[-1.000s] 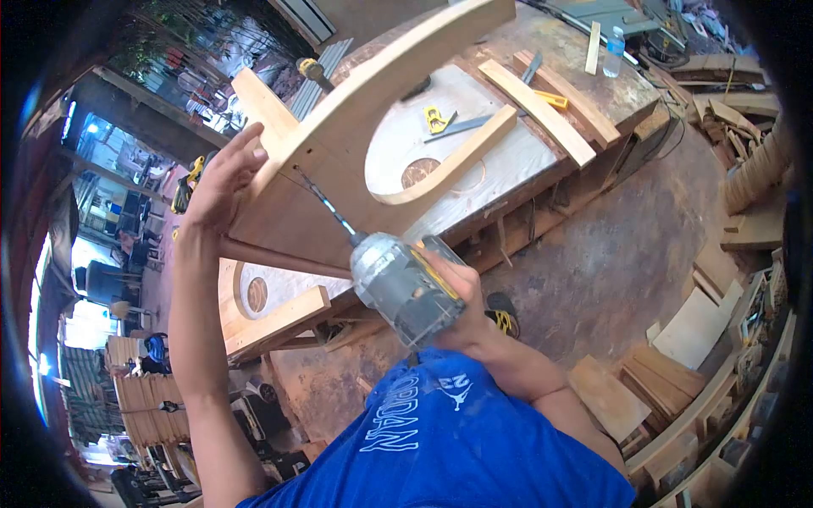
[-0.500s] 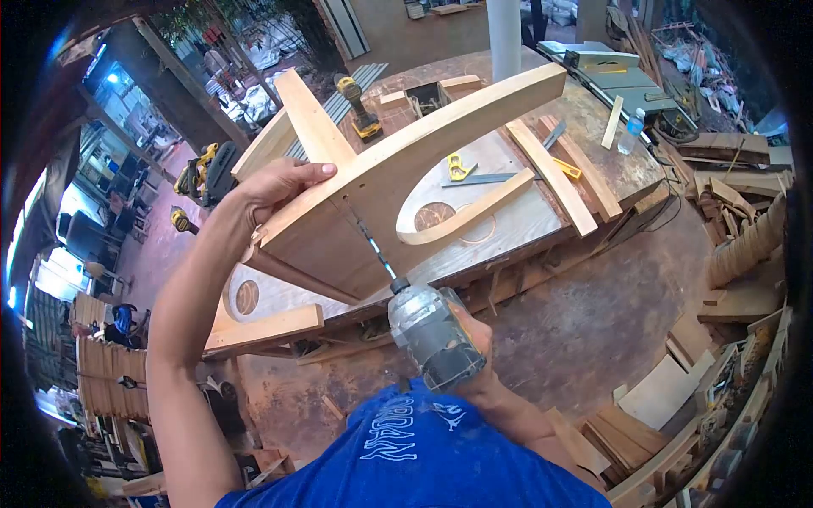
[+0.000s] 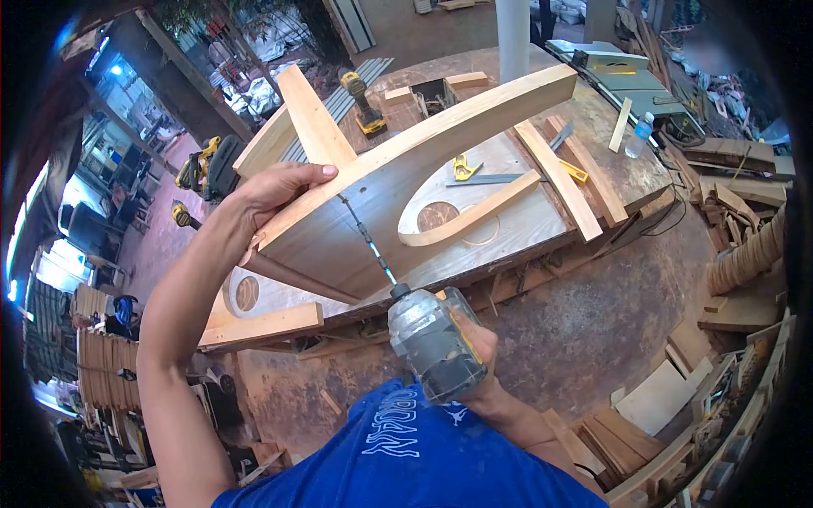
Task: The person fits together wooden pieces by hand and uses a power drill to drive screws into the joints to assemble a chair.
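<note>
My left hand (image 3: pixel 284 193) is closed over the near end of a curved wooden frame piece (image 3: pixel 440 127), its thumb along the top edge. In my right hand (image 3: pixel 479 345) is a worn grey-and-black impact driver (image 3: pixel 432 343), held by its grip below the wooden piece. A long bit (image 3: pixel 366 241) runs from the driver up to the side face of the wood, its tip right at the surface beside a small dark hole. A straight wooden bar (image 3: pixel 315 114) meets the curved piece just past my left thumb.
The workbench (image 3: pixel 627 173) carries a yellow cordless drill (image 3: pixel 362 103), a yellow combination square (image 3: pixel 465 168), wood strips (image 3: pixel 559 178) and a water bottle (image 3: pixel 638 135). A table saw (image 3: pixel 622 76) stands behind at right. Offcuts (image 3: pixel 669 394) are piled on the right; a yellow saw (image 3: pixel 201 165) sits at left.
The driver has shifted very slightly, with its bit still at the same spot on the wood. The wood's side face looks brighter. My left hand keeps its hold.
</note>
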### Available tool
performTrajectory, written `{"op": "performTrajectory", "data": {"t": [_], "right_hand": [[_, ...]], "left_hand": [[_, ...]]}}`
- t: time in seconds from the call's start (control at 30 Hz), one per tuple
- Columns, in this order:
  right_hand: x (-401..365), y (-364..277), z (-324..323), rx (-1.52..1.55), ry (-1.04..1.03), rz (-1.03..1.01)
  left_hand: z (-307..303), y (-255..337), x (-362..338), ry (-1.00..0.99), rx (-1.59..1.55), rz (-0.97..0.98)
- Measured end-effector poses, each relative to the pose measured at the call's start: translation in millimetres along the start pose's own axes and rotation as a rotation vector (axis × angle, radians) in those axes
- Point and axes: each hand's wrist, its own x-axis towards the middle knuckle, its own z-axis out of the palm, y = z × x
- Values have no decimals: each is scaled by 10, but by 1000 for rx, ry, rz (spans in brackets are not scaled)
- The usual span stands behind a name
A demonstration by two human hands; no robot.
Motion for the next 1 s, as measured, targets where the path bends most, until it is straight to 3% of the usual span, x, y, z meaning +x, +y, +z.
{"op": "performTrajectory", "data": {"t": [0.13,0.33,0.53,1.0], "right_hand": [[129,-118,-44,16,9,84],[177,-36,-52,-112,-42,-27],[259,-25,-125,-124,-102,38],[377,148,-165,-139,-153,-41]], "left_hand": [[28,26,-15,7,27,-1],[80,21,-54,29,-11,17],[37,4,-28,-1,-45,-8],[105,17,-110,40,28,14]]}}
